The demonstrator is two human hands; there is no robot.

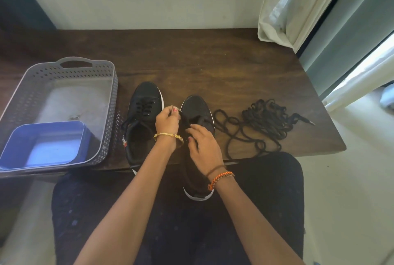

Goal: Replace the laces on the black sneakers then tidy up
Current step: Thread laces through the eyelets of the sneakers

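1. I'm looking down on a dark wooden table (191, 58); two black sneakers stand side by side at centre, toes pointing to twelve o'clock.
2. The left sneaker (145, 119) shows lacing through its front eyelets, an end trailing off at nine o'clock.
3. The right sneaker (197, 136) is the one in hand, its heel hanging over the near edge at six o'clock.
4. My left hand (167, 122) is curled, fingertips pinching a lace (183, 118) just over the right sneaker's eyelets.
5. My right hand (204, 147) rests on the tongue area, fingers loosely bent; whether they grip lace or only steady the shoe, I can't tell, it's black on black.
6. A loose pile of black laces (264, 124) lies at three o'clock of the shoes.
7. Grey basket (64, 66) at nine o'clock, a blue tub (47, 143) inside.
8. My read: mid-lacing on the second shoe. Next calls for guiding the lace tip through an eyelet, pulling even.
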